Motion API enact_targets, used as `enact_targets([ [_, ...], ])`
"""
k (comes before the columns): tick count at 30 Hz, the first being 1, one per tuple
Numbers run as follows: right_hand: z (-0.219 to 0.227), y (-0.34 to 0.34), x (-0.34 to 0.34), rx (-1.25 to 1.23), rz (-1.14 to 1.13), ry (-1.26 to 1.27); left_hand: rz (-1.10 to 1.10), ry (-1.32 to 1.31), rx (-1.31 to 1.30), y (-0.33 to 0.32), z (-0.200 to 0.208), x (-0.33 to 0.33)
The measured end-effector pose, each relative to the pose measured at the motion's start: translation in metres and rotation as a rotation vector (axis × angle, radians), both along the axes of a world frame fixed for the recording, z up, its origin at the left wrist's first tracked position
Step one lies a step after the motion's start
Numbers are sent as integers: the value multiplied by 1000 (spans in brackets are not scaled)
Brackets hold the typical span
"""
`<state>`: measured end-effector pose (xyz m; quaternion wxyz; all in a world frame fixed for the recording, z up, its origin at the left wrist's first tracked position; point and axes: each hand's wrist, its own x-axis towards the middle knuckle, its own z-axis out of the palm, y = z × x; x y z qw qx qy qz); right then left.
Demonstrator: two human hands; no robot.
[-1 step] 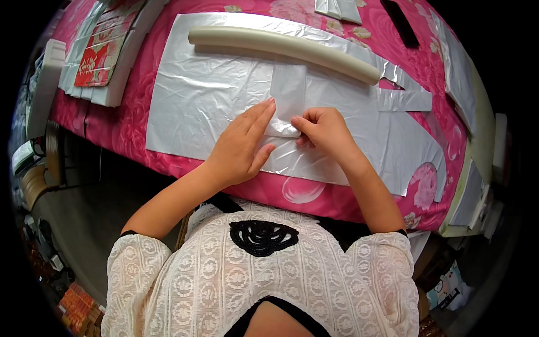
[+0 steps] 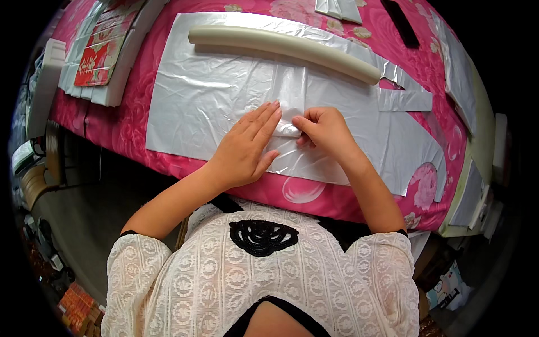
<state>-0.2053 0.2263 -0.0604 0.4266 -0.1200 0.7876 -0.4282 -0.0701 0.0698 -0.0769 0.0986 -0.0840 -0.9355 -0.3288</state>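
Observation:
White plastic carrier bags lie flat on a pink flowered cloth, with their cut handles toward the right. On top of them is a smaller, narrow folded plastic bag. My left hand rests flat with fingers stretched along the left side of this fold. Thumb and fingertips of my right hand pinch the fold's lower right corner. A long cream-coloured tube lies across the far part of the bags, beyond both hands.
Stacked white folded bags with a red printed packet on them stand at the far left. A dark, flat oblong object lies at the far right, and another folded white bag is at the back. The pink cloth's front edge runs near my body.
My left hand has slid slightly right, with its fingers drawn closer together over the fold's edge. The folded plastic now shows more wrinkles and shine. My right hand keeps its pinch.

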Motion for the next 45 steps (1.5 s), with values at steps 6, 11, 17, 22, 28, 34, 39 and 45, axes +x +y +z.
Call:
enact_targets([
  [6,0,-1,2,87,65,103,-39,-182,-279,18,-15,10],
  [11,-15,9,25,38,188,1160,-23,-171,-283,20,-14,9],
  [17,-29,15,-6,-176,609,1323,-85,30,-214,0,-11,-3],
  [22,-22,14,-18,-330,560,1067,-88,226,-309,-8,-16,-12],
  [28,-24,14,-17,-382,523,1133,-75,67,1,-6,-6,-13],
  [34,-25,36,30,-473,523,1093,-291,53,54,-7,6,22],
  [39,-25,39,33,-462,428,999,-207,-12,-93,-5,-3,25],
  [45,-6,22,21,-156,196,557,104,-273,156,3,5,11],
])
